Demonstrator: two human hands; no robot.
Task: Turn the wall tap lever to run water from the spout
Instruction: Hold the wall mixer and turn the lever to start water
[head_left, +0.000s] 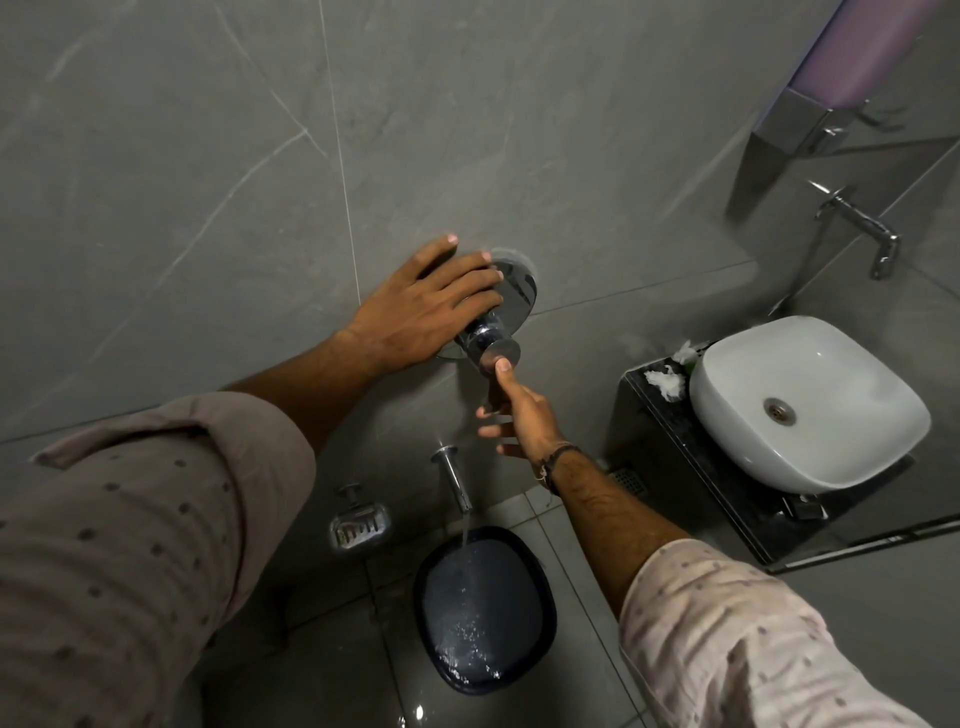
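My left hand (431, 306) lies flat and spread on the grey wall (208, 156), fingers straight, clasping nothing; the two outer fingers rest over the edge of the round chrome plate (519, 283) of the tap. Just off those fingertips, the tap's chrome body (485, 338) juts out from the plate toward me.

My right hand (519, 410) comes up from below. Its thumb (503, 371) presses against the round end cap (501, 353) of the tap, and the fingers curl loosely around the lever hanging beneath the cap. The lever itself is mostly hidden behind that hand, so I cannot tell how firmly it is gripped. A cord bracelet (553, 460) sits on that wrist.

Below the right hand, slightly to its left, the spout (454, 478) sticks out of the wall, and water (466, 530) runs from it into a dark bucket (485, 608) on the floor. A wire soap dish (361, 525) hangs left of the spout. Well off to the right of the right hand sits a white basin (805, 405).
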